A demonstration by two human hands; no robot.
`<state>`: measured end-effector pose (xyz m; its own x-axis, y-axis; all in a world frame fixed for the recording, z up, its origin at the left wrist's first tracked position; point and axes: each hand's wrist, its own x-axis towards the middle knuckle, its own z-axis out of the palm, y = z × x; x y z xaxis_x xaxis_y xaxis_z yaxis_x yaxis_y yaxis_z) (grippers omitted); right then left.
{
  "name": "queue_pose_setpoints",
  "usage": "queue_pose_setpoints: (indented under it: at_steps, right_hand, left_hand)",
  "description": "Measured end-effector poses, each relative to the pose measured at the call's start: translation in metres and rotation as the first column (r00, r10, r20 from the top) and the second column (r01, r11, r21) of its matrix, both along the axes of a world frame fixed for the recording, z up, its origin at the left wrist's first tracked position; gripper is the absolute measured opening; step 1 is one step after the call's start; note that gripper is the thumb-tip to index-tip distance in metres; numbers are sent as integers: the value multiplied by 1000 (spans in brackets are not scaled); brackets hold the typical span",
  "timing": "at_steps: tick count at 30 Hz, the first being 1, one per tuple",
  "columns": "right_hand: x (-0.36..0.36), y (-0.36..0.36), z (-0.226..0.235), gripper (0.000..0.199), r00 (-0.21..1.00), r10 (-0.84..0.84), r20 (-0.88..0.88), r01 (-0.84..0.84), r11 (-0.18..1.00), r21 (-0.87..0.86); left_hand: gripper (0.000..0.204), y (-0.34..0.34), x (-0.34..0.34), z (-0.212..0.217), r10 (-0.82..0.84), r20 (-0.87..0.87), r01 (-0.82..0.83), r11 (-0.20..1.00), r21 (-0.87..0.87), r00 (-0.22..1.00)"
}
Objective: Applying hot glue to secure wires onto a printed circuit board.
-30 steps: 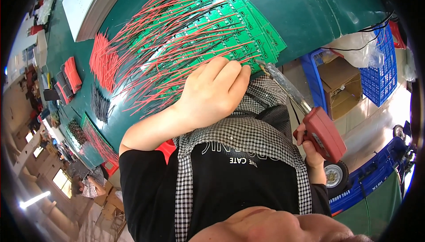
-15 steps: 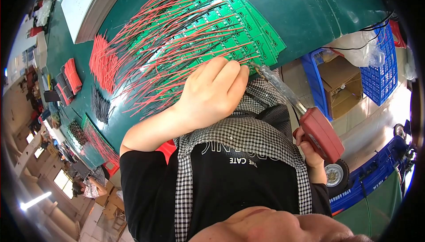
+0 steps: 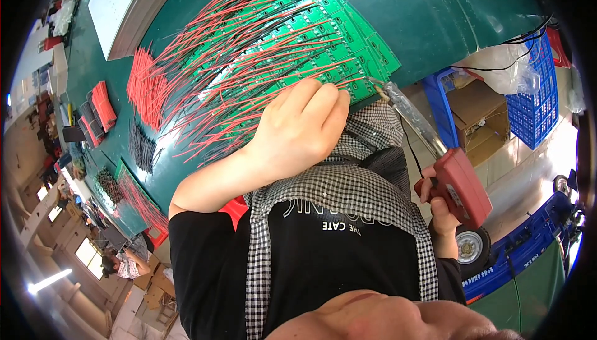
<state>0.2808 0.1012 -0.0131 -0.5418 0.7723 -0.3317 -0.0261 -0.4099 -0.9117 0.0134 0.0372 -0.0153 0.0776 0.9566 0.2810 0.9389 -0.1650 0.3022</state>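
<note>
At the left of the frame, loose bundles of red insulated wire (image 3: 144, 85) and a smaller bunch of black wire (image 3: 143, 148) lie on the dark green desk (image 3: 435, 23). Right of them, across the upper middle, a row of small green printed circuit boards (image 3: 348, 35) fans out along the desk's near edge, each trailing red and black leads toward the lower left.

The left hand (image 3: 298, 132) sits in the centre of the frame, fingers curled together and pressed down on the nearest boards, their tips at the board edge close to the desk's rim. Whether it pinches a lead under the fingers cannot be told.

Just right of those fingertips lies the metal tip of the red pistol-shaped soldering gun (image 3: 457, 184). Its long axis runs from that tip, upper left, down to the red body at the right middle, where the right hand (image 3: 438, 206) is wrapped closed around the grip. The left hand is much the nearer to the boards; the right hand stays well off the desk, below and right of them.
</note>
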Motion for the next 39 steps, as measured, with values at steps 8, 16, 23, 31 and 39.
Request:
queue_pose_setpoints:
  at_steps: [8,16,23,31,39]
  right_hand:
    - [3,6,-1,75,994,59,91,-65,995,71]
    - [10,6,-4,66,987,91,135,-108,986,124]
    - [15,1,-9,43,941,111,319,-226,910,349]
    - [19,7,-9,53,950,145,275,-252,877,409]
    - [19,5,-1,66,975,138,174,-152,986,67]
  left_hand:
    - [23,9,0,2,10,30,-12,999,42,999]
    - [32,14,5,3,3,91,-5,1000,23,996]
    - [23,17,2,-3,-29,-1,29,995,97,1000]
    - [28,15,4,4,-18,49,19,1000,-24,999]
    - [29,14,6,7,-18,52,22,998,-67,998]
